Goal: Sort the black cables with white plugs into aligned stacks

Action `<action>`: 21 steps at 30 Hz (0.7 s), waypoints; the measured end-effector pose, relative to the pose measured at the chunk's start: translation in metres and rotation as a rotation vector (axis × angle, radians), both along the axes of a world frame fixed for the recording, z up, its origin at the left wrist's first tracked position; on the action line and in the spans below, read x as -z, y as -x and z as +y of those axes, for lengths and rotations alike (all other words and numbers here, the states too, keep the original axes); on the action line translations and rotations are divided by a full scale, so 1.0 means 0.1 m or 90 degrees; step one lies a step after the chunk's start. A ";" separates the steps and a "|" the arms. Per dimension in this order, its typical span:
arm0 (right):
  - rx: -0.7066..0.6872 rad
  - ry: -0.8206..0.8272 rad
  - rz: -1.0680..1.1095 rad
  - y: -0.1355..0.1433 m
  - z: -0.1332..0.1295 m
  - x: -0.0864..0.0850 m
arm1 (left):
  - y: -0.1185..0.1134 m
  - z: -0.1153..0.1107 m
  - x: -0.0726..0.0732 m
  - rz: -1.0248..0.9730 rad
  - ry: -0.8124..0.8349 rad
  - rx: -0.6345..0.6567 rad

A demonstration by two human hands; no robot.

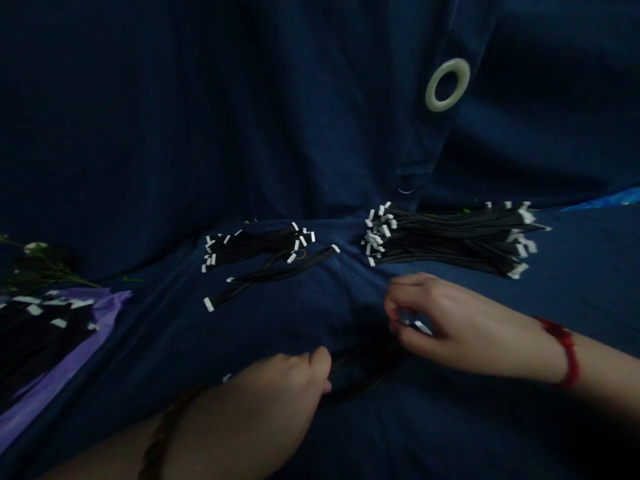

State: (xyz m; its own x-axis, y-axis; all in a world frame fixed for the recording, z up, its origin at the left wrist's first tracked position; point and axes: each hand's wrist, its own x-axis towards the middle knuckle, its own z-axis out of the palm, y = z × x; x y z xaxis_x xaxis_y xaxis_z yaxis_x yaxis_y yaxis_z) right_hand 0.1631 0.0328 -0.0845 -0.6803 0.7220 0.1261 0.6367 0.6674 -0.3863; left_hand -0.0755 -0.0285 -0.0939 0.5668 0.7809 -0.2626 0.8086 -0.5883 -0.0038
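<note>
Black cords [367,360] stretch between my two hands, low in the middle of the view. My left hand [270,407] is closed around their left part, with a white tip showing just behind it. My right hand [440,327] pinches their right end, where a white tip shows between thumb and fingers. Beyond my right hand lies a large bundle of black cords [450,237] with white tips at both ends. A smaller bundle [255,245] rests to its left, and a few loose cords [280,272] lie in front of that one.
Dark blue cloth [200,107] hangs behind and covers the surface. A pale ring [429,93] is on the cloth at upper right. At left, a purple wrapper [107,313] holds more white-tipped black cords, with a white flower [36,249] and stems behind. Something bright blue [607,200] shows at far right.
</note>
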 end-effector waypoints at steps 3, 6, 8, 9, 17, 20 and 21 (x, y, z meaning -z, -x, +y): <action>0.017 -0.026 0.022 -0.01 0.00 -0.04 | -0.01 0.07 0.04 0.025 0.093 0.010; 0.057 -0.017 0.029 -0.04 0.02 -0.05 | -0.01 0.11 0.03 0.041 0.142 -0.002; 0.053 -0.013 0.022 -0.04 0.03 -0.02 | -0.01 0.11 0.01 0.041 0.128 0.018; 0.032 -0.012 0.014 -0.03 0.04 0.00 | -0.01 0.11 0.01 0.035 0.114 0.038; -0.156 0.065 -0.055 0.07 0.05 0.31 | 0.13 0.33 -0.02 -0.006 0.048 0.059; -0.148 0.059 -0.047 0.10 0.06 0.33 | 0.34 0.73 0.12 -0.094 -0.117 -0.001; -0.147 0.054 -0.048 0.10 0.07 0.33 | 0.43 0.88 0.19 -0.102 -0.208 -0.048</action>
State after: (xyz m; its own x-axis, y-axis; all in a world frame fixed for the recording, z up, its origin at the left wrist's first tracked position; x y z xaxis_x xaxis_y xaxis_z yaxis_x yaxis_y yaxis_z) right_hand 0.1528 0.0393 -0.1174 -0.8338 0.5519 0.0148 0.4999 0.7660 -0.4041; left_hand -0.1181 0.0593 -0.1131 0.5182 0.8500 0.0948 0.8552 -0.5158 -0.0504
